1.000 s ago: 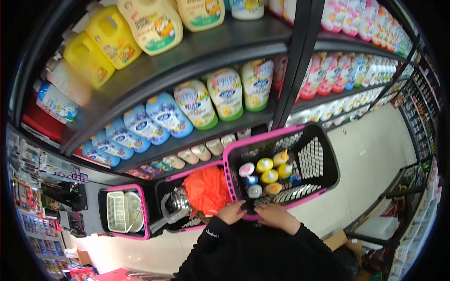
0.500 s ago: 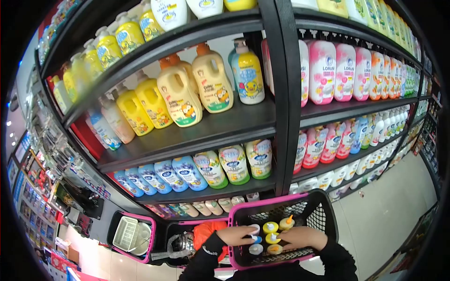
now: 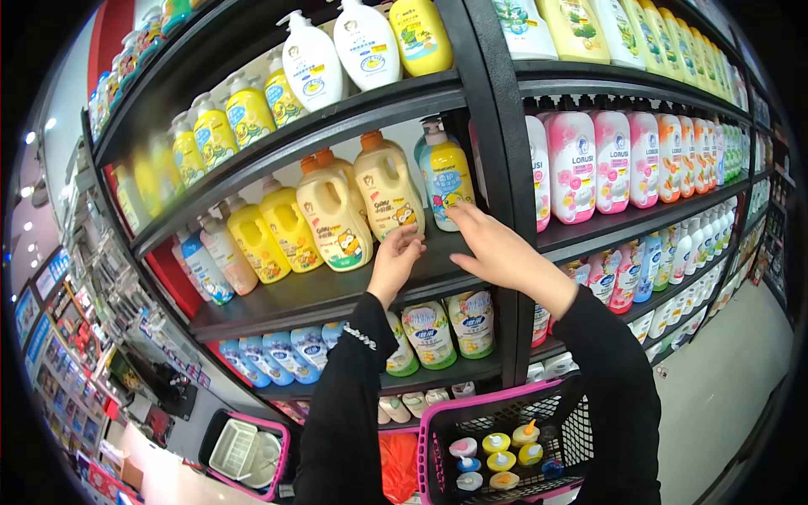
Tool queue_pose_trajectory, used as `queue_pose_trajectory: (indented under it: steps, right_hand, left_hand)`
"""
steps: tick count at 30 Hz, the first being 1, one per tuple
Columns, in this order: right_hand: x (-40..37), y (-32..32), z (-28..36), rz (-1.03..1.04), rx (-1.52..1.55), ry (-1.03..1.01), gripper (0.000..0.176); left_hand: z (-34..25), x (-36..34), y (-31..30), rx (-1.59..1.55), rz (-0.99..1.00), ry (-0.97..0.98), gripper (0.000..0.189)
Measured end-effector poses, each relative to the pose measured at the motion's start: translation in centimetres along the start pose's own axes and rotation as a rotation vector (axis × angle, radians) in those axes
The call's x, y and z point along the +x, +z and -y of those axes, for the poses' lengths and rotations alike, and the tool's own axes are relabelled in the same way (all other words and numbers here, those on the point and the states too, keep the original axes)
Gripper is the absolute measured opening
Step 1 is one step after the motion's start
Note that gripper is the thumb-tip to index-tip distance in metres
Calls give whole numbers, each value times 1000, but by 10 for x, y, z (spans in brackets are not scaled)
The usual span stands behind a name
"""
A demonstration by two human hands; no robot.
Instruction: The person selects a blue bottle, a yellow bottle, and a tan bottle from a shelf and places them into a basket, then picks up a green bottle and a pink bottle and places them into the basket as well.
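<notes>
Both my arms in black sleeves reach up to a dark shelf (image 3: 320,290). My left hand (image 3: 394,259) is at the base of a cream jug with an orange cap (image 3: 389,195), fingers apart and holding nothing. My right hand (image 3: 491,241) is stretched out open just below a yellow and blue pump bottle (image 3: 446,175), its fingertips close to the bottle's base. Under my arms stands a black basket with a pink rim (image 3: 480,404), with several small capped bottles (image 3: 498,456) in it.
More cream and yellow jugs (image 3: 286,231) line the same shelf to the left. Pink bottles (image 3: 593,164) fill the shelf to the right of a black upright post (image 3: 497,177). A second pink-rimmed basket (image 3: 248,450) sits on the floor at lower left, and an orange bag (image 3: 397,467) lies beside it.
Both hands have left the basket and risen to the shelf with the jugs. The view has tilted up, so the basket now sits at the bottom edge.
</notes>
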State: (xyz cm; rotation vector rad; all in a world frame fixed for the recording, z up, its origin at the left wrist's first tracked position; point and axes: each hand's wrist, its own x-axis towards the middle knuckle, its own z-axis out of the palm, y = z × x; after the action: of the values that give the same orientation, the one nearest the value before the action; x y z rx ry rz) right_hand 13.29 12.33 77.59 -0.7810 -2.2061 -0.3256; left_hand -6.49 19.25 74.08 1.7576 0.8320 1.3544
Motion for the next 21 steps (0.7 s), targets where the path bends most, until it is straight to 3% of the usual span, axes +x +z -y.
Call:
queue_pose_trajectory:
  steps: [2,4,6,9,13,15,16,21]
  right_hand:
    - [18,16,-8,-91,27,201,62]
    - [32,34,-15,-99,-13,207,65]
    - [43,48,-21,-100,-52,245,72]
    - [62,66,-38,-217,-150,327,73]
    - [91,67,-61,-267,-232,641,90]
    - [102,66,-72,-346,-217,741,95]
    - [108,60,-75,-278,-157,875,100]
    - [119,77,-109,-279,27,1001,111]
  left_hand:
    - [21,19,8,13,-112,79,37]
    - [33,34,16,-16,-146,120,39]
    - [36,45,23,-12,-234,41,42]
    - [43,51,27,3,-243,81,48]
    - [44,49,27,-14,-253,101,51]
    - [44,49,28,50,-276,149,50]
    - [42,49,29,93,-276,171,50]
    - [43,48,31,141,-286,217,51]
